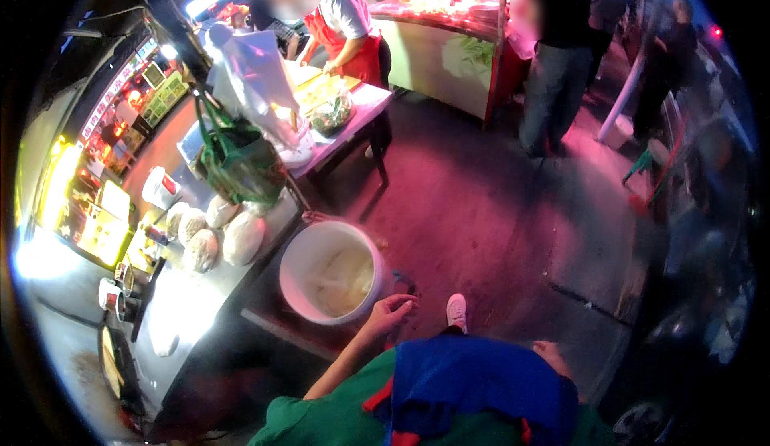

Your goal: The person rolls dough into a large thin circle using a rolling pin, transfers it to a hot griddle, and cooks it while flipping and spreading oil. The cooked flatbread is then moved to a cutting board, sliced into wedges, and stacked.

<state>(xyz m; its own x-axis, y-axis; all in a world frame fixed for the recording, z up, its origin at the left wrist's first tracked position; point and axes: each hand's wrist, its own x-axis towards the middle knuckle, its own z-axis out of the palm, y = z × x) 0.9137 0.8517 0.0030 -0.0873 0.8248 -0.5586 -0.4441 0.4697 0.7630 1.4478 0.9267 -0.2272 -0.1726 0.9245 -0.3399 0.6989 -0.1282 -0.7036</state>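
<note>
My left hand point(390, 315) hangs just beside a large white bucket point(289, 289), with its fingers loosely curled and nothing visible in them. Cloudy, pale contents point(346, 280) lie low inside the bucket. Lower on the right, my right hand point(550, 354) is at the side of my blue apron point(481, 374). It is small and blurred, so its grip cannot be made out. Left of the bucket runs a bright metal-topped counter point(180, 304), with several pale bagged bundles point(243, 240) on it. One white shoe point(457, 312) shows ahead of the apron.
A green bag point(243, 166) hangs above the counter. Beyond it, a person in a red apron point(346, 49) leans over a table point(367, 106) bearing a bagged item point(331, 112). A lit stall point(421, 55) stands behind. People point(550, 85) stand near a slanted pole point(631, 85) at right.
</note>
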